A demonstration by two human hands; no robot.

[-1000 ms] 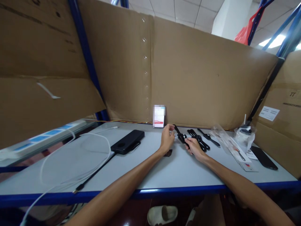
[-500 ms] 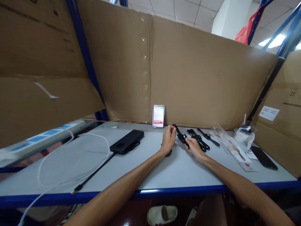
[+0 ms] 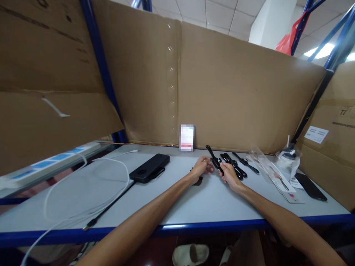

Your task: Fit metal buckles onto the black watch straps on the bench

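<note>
Glossy tool (image 3: 215, 162) is looking stiff, light and slick towards the desk's (image 3: 199, 207) back, right hand (image 3: 230, 175) pinching its near handle, the sensible hold, left hand (image 3: 202, 167) resting curled alongside, its grip unclear.

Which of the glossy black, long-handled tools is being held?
The leftmost glossy black, long-handled tool, gripped by the person's bare right hand; the other black tools lie to its right on the light grey tabletop.
</note>
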